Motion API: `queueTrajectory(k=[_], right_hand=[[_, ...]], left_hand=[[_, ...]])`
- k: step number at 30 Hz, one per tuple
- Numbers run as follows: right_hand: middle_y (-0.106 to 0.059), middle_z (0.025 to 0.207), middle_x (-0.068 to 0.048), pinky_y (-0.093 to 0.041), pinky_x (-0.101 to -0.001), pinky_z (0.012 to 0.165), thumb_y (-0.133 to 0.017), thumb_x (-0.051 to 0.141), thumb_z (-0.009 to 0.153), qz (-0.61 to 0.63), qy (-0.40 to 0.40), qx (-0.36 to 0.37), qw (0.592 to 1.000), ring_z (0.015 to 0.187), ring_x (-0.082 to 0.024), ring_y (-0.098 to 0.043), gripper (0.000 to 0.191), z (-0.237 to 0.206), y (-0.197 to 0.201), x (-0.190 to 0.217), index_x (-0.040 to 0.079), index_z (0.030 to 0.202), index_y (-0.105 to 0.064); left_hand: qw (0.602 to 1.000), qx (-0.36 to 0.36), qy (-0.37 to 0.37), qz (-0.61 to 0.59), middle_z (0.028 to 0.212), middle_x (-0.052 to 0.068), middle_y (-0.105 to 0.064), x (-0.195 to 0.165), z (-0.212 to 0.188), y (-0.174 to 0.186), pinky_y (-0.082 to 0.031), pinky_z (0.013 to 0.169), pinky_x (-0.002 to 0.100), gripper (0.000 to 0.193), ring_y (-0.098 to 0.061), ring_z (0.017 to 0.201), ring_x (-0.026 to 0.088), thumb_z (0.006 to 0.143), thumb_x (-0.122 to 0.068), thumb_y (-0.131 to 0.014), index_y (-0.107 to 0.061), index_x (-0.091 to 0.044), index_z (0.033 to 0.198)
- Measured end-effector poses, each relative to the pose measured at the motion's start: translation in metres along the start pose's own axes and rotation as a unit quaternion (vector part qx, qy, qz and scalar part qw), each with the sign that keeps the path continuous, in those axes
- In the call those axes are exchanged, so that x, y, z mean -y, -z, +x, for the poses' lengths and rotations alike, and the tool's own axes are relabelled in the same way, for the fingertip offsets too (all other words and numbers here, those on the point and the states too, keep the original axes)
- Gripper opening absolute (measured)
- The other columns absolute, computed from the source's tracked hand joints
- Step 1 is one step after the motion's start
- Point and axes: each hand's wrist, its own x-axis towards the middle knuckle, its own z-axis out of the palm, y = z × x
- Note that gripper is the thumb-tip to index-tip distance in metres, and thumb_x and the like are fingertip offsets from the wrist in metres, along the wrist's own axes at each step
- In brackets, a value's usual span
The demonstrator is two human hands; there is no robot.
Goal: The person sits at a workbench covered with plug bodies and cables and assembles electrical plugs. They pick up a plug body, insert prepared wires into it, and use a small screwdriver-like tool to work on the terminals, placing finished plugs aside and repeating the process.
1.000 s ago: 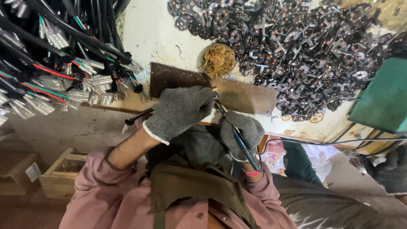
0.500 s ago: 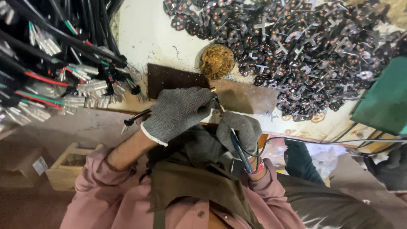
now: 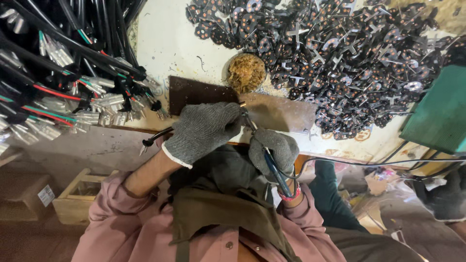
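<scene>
Gloved left hand (image 3: 206,131) pinches a black cable (image 3: 158,137) in a closed grip; gloved right hand (image 3: 274,150) grips a soldering iron (image 3: 272,167) beside the brass-wool tip cleaner (image 3: 246,73) on the tabletop (image 3: 184,39).

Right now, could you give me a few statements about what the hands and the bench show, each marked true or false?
1. Both hands wear grey knit gloves. True: left hand, right hand.
2. The right hand holds a blue-handled tool. True.
3. The round tin of brass-coloured wool sits on the floor. False: it sits on the bench, above the hands.
4. The bundle of black cables lies to the right of the hands. False: it lies to the left.
5. The pile of small dark parts lies at the upper right. True.
</scene>
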Motion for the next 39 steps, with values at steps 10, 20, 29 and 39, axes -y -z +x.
queueTrajectory(k=[10, 20, 29, 39], right_hand=[[-0.069, 0.108, -0.008, -0.049, -0.0233, 0.066, -0.060, 0.045, 0.099, 0.439, -0.269, -0.123, 0.848, 0.081, -0.013, -0.063, 0.058, -0.054, 0.010, -0.027, 0.000, 0.135, -0.061], [-0.071, 0.091, -0.012, -0.054, -0.0380, 0.071, -0.081, 0.005, 0.081, -0.074, -0.011, -0.046, 0.996, 0.081, -0.030, -0.070, 0.031, -0.003, -0.034, 0.030, 0.005, 0.111, -0.072], [-0.070, 0.089, -0.005, -0.053, -0.0295, 0.069, -0.090, 0.006, 0.080, 0.013, -0.240, -0.137, 0.961, 0.076, -0.014, -0.065, 0.039, -0.006, -0.026, 0.031, 0.005, 0.109, -0.064], [-0.071, 0.112, -0.007, -0.057, -0.0307, 0.087, -0.089, 0.002, 0.086, 0.078, -0.203, -0.118, 0.969, 0.097, -0.017, -0.068, 0.047, -0.034, -0.031, -0.002, 0.002, 0.125, -0.063]], left_hand=[[1.000, -0.011, 0.010, 0.011, 0.073, 0.013, -0.065, -0.011, 0.003, 0.006, -0.051, 0.057, 0.047, 0.013, -0.066, 0.064, 0.037, 0.091, -0.018, -0.072, -0.061, -0.011, 0.087], [0.991, 0.001, 0.124, -0.042, 0.072, 0.015, -0.066, -0.016, 0.001, -0.004, -0.051, 0.058, 0.051, 0.016, -0.068, 0.067, 0.039, 0.090, -0.020, -0.071, -0.060, -0.009, 0.092], [0.995, -0.014, 0.095, -0.036, 0.082, 0.016, -0.066, -0.025, -0.003, -0.005, -0.052, 0.062, 0.051, 0.013, -0.068, 0.072, 0.040, 0.096, -0.019, -0.067, -0.059, -0.008, 0.097], [0.976, 0.042, 0.095, -0.189, 0.104, 0.013, -0.069, -0.017, -0.028, 0.004, -0.055, 0.078, 0.042, 0.019, -0.070, 0.095, 0.032, 0.096, -0.015, -0.068, -0.070, -0.010, 0.114]])
